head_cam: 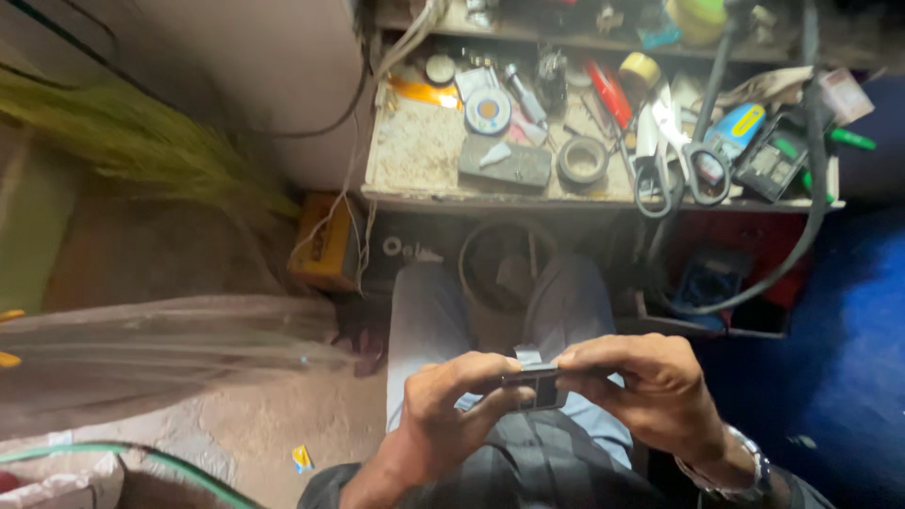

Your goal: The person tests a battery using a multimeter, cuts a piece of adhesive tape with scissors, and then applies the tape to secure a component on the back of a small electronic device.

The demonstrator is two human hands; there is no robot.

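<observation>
The left hand [452, 401] curls shut around a small dark device [535, 385], held over the lap; the right hand [650, 382] pinches its other end. Its long axis runs left to right — level. The work looks mid-way: casing apparently unopened, tools on the workbench [415, 155] untouched.

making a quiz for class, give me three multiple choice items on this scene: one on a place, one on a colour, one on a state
1. Where do the scissors lie?
A. on the cluttered bench
B. on the floor
C. on the person's lap

2. What colour is the box under the bench?
A. white
B. yellow
C. purple

3. How is the small dark device held?
A. by one hand
B. by no hand
C. by both hands

A: they rest among tools on the bench.
B: its side is yellow.
C: left hand and right hand each pinch an end.
</observation>
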